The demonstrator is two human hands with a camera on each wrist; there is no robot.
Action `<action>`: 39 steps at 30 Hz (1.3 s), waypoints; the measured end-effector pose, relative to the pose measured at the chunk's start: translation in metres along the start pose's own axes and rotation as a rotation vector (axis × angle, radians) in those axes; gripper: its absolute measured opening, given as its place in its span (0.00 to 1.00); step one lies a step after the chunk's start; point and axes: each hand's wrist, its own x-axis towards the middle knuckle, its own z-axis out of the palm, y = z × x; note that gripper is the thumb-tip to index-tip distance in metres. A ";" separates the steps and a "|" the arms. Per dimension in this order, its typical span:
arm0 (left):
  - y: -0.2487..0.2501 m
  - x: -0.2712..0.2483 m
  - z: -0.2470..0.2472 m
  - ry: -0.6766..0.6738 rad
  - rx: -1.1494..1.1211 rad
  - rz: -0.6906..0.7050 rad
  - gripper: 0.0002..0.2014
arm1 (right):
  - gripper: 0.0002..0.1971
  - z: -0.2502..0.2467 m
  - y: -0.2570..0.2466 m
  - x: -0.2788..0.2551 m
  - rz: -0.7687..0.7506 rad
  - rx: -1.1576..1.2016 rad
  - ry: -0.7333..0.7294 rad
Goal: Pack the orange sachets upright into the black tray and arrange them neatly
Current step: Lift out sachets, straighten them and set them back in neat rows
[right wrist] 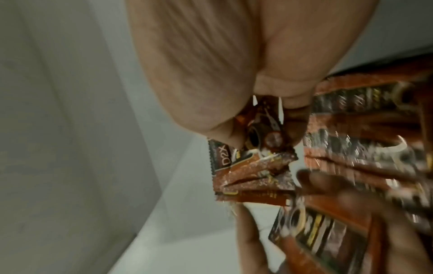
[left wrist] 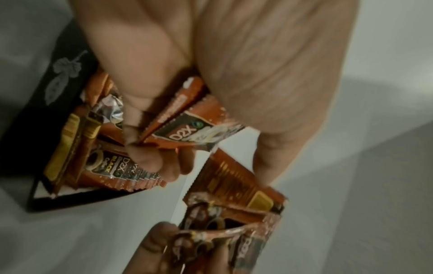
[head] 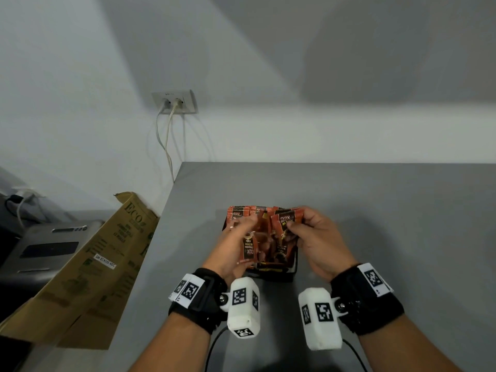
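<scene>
Both hands are right over the black tray, which sits on a smooth matte grey worktop roughly in the middle, nearest the person. The tray looks like a rigid box with a pale leaf print on one outer wall. It's stuffed with orange sachets: flat, crinkly foil packets with serrated edges and dark "D2X Black" label panels, mostly standing on end but leaning every which way.

The left hand has its fingers curled round a couple of sachets, pinching them by the top edge at about 9 o'clock of the tray. The right hand at 3 o'clock grips its own small bunch, thumb against fingertips, the packets fanned out a bit.

Off at 9 o'clock past the worktop edge there's a floppy brown cardboard box, and up at 11 a wall socket with two pale cables dangling.
</scene>
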 end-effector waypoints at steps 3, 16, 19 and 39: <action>0.003 0.002 -0.005 0.037 -0.011 -0.070 0.18 | 0.17 -0.009 -0.004 -0.001 -0.174 -0.516 -0.078; 0.001 0.004 0.012 0.102 0.246 0.282 0.21 | 0.13 0.004 0.012 0.005 0.124 0.048 -0.009; 0.005 0.003 0.010 0.101 0.032 0.155 0.16 | 0.15 0.001 0.010 0.009 0.169 0.113 0.069; -0.002 -0.003 0.018 -0.063 0.146 0.158 0.15 | 0.14 -0.001 0.003 0.006 0.217 0.306 -0.087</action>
